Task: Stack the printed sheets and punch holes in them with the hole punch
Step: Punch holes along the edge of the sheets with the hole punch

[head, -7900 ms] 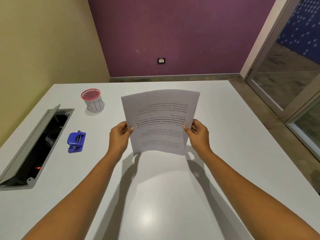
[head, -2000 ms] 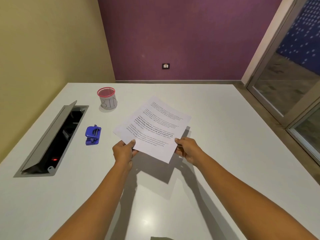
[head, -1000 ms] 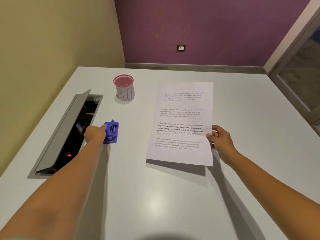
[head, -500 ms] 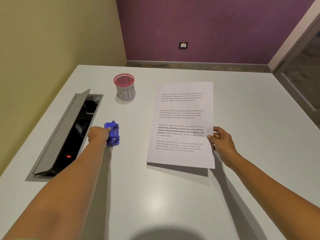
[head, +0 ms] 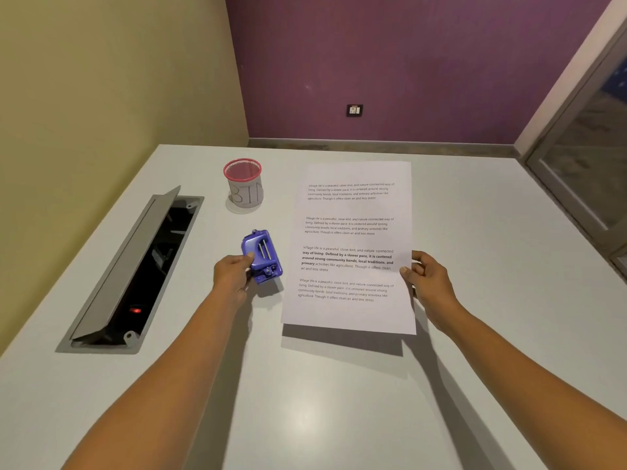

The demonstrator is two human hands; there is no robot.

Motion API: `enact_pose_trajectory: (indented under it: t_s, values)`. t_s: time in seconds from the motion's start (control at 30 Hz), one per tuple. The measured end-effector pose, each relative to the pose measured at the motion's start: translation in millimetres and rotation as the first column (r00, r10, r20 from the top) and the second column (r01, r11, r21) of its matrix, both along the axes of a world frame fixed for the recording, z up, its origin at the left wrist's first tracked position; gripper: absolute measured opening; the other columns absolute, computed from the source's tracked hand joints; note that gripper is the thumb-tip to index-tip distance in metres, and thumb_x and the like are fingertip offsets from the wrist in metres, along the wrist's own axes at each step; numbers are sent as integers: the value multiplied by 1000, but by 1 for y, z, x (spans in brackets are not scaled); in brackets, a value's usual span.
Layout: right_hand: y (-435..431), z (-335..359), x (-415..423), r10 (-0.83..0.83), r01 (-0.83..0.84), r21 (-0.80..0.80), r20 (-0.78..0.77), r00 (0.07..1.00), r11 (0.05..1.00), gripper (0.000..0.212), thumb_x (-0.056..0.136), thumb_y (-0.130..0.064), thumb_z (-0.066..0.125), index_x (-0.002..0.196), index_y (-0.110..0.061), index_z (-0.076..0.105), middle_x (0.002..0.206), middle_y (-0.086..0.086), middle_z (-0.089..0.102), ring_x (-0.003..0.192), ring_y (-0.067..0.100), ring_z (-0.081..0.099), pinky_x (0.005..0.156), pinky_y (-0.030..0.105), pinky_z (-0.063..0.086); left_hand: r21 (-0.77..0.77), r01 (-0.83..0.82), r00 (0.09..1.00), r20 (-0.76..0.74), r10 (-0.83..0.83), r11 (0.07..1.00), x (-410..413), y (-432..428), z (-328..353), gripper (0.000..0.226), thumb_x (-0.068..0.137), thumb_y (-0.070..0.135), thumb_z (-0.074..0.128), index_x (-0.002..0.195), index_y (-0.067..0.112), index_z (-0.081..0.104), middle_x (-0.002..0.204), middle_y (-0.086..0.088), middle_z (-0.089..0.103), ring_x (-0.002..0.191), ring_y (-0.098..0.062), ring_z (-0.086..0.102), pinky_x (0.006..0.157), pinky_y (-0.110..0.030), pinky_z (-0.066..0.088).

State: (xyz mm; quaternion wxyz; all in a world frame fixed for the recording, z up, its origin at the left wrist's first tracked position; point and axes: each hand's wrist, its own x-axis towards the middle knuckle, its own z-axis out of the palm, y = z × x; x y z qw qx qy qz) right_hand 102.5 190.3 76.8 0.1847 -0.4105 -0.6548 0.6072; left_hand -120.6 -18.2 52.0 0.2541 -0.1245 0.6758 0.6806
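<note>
Head view has the printed sheets [head: 349,239] stacked, my right hand [head: 429,283] pinching their right edge and my left hand [head: 234,273] gripping the hole punch [head: 262,256] just left of them, so I judge only punching remains.

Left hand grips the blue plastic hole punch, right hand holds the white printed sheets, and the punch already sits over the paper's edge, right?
No. In the head view the blue plastic hole punch is beside the white printed sheets, clear of their edge. The left hand and right hand are correct.
</note>
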Motion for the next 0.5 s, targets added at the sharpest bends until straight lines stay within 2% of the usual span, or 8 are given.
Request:
enact_pose_trajectory:
  t_s: [0.07, 0.27, 0.43, 0.5]
  values:
    - [0, 3, 5, -7, 7, 10, -10, 1000, 1000, 23, 92, -1, 47, 106, -17, 55, 107, 10, 67, 90, 26, 64, 84, 41, 50, 42, 17, 1000, 4, -17, 999, 12, 5, 4, 21, 90, 7, 54, 70, 9, 48, 79, -12, 55, 66, -23, 53, 64, -31, 46]
    - [1, 9, 21, 3, -3, 63, 4, 1000, 998, 24, 92, -3, 48, 106, -20, 55, 109, 10, 68, 99, 30, 65, 93, 47, 50, 102, 13, 1000, -15, -11, 995, 34, 13, 13, 21, 90, 5, 54, 69, 8, 49, 76, -10, 55, 64, -23, 53, 63, -28, 48]
    - [1, 13, 26, 7, -8, 103, 11, 1000, 995, 24, 91, -3, 50, 108, -19, 56, 110, 12, 68, 99, 28, 64, 94, 43, 49, 113, 53, 997, -65, -46, 992, 40, 16, 22, 19, 90, 4, 54, 72, 8, 50, 78, -10, 56, 65, -21, 56, 55, -23, 53]
    - [0, 15, 26, 12, -13, 116, 16, 1000, 993, 24, 91, -3, 50, 108, -19, 57, 109, 11, 68, 99, 28, 64, 93, 41, 49, 116, 65, 995, -88, -55, 991, 41, 16, 25, 18, 90, 3, 54, 72, 7, 50, 78, -10, 57, 66, -21, 57, 57, -23, 54]
